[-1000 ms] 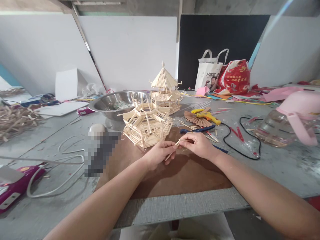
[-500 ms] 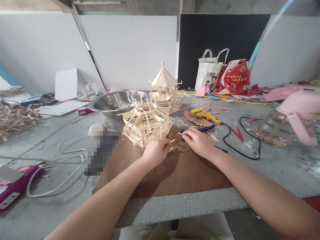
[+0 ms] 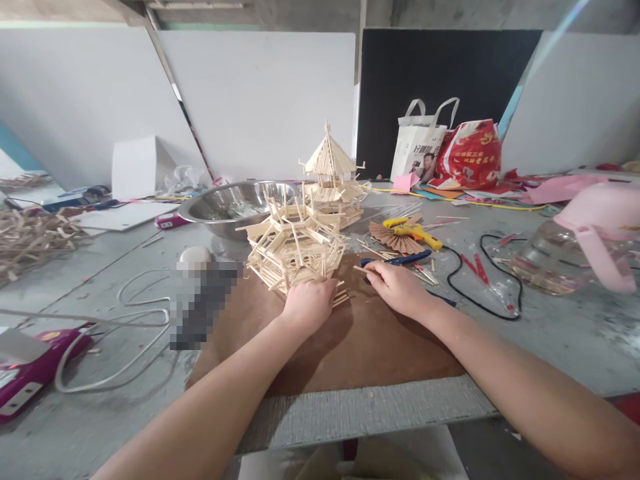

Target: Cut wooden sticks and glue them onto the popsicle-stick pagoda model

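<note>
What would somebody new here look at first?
Probably the roofless stick model in the middle, just beyond the left hand, and the pointed-roof stick pagoda behind it. The red printed bag at the back right is bright too, and so is the yellow glue gun beyond the right hand, which pinches a thin stick.

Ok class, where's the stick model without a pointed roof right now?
In the head view, the roofless model stands just left of centre, at the far part of the brown mat, beyond the left hand.
</note>
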Tool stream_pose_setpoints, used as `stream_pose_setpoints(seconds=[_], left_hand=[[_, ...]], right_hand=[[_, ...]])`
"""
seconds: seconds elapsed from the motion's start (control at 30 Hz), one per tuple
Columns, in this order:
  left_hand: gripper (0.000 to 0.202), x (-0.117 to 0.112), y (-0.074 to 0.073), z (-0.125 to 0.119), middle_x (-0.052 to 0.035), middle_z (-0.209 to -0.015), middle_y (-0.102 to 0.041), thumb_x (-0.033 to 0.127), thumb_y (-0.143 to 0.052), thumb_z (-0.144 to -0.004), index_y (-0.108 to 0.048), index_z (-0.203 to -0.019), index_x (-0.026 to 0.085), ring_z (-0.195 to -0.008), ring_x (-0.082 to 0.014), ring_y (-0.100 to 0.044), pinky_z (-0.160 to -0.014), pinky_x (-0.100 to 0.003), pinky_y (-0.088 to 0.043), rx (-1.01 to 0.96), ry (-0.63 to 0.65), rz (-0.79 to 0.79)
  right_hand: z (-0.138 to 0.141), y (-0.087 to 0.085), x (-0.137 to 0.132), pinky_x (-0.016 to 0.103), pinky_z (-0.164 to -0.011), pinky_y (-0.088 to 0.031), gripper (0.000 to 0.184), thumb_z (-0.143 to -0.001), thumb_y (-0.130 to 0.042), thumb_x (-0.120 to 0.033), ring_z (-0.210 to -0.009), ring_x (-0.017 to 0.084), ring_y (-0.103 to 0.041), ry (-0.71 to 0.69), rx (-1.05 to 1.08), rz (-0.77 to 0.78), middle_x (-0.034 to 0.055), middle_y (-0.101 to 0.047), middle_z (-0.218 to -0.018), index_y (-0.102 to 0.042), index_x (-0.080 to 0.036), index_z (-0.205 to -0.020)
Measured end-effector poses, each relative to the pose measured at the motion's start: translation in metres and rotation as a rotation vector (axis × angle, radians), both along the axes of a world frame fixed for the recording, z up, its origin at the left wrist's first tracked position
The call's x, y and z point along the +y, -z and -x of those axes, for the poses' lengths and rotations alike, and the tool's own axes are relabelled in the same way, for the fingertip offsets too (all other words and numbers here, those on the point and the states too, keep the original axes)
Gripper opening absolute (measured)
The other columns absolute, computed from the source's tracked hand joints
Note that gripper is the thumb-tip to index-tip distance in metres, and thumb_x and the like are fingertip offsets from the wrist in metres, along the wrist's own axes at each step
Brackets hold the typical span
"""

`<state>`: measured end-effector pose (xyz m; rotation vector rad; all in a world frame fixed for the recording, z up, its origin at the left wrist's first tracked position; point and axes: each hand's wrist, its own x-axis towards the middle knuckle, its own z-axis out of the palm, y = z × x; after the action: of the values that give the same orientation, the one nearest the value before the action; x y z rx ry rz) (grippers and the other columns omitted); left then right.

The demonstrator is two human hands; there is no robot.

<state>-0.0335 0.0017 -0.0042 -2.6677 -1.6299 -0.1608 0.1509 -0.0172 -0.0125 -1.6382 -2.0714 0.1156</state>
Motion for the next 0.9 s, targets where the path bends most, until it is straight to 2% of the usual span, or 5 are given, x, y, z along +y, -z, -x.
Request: stream_pose_setpoints(seconds=[0.17,0.37,0.53,0.77,0.9], left_hand=[[0.029,-0.001,0.001,0.0,-0.0059,-0.078,-0.061,0.03,-0.033,-0.081,-0.059,-0.091,0.023,-0.071,-0.0174,-0.055,-0.06,-0.025,-0.036,-0.07,0.025,-0.048],[0.031,0.001,-0.001,0.0,-0.0009,-0.061,-0.055,0.034,-0.032,-0.081,-0.058,-0.078,0.018,-0.058,-0.012,-0.048,-0.055,-0.021,-0.034,-0.436,0.006,0.035],[0.03,0.001,-0.002,-0.002,0.0035,-0.055,-0.044,0.039,-0.039,-0.077,-0.057,-0.076,0.016,-0.053,-0.0081,-0.039,-0.051,-0.018,-0.031,-0.735,0.103,0.193],[0.036,-0.005,-0.001,-0.005,0.0043,-0.05,-0.038,0.04,-0.044,-0.074,-0.053,-0.055,0.012,-0.049,-0.0055,-0.033,-0.047,-0.017,-0.027,-0.82,0.203,0.289],[0.034,-0.007,0.003,-0.007,0.0043,-0.051,-0.039,0.039,-0.045,-0.075,-0.052,-0.054,0.012,-0.05,-0.0056,-0.035,-0.048,-0.017,-0.029,-0.809,0.266,0.304]], right_hand=[[-0.002,0.004,0.0,0.023,-0.071,-0.039,0.024,-0.082,-0.039,-0.028,-0.083,0.015,-0.058,-0.115,-0.004,-0.06,0.0021,-0.063,-0.094,-0.058,-0.022,-0.096],[-0.002,0.002,0.0,0.022,-0.07,-0.04,0.024,-0.083,-0.039,-0.029,-0.082,0.014,-0.058,-0.147,0.098,-0.09,0.0025,-0.064,-0.092,-0.058,-0.021,-0.094],[0.003,-0.001,-0.003,0.022,-0.062,-0.042,0.023,-0.084,-0.035,-0.033,-0.064,0.011,-0.058,-0.213,0.442,0.07,0.0024,-0.064,-0.077,-0.051,-0.017,-0.087],[0.008,-0.003,-0.006,0.033,-0.088,-0.035,0.013,-0.08,-0.044,-0.032,-0.096,0.015,-0.054,-0.449,0.946,0.222,0.0035,-0.064,-0.092,-0.048,-0.02,-0.081],[0.012,-0.004,-0.008,0.035,-0.092,-0.032,0.01,-0.079,-0.047,-0.03,-0.1,0.015,-0.051,-0.522,1.048,0.263,0.0024,-0.063,-0.097,-0.052,-0.021,-0.08]])
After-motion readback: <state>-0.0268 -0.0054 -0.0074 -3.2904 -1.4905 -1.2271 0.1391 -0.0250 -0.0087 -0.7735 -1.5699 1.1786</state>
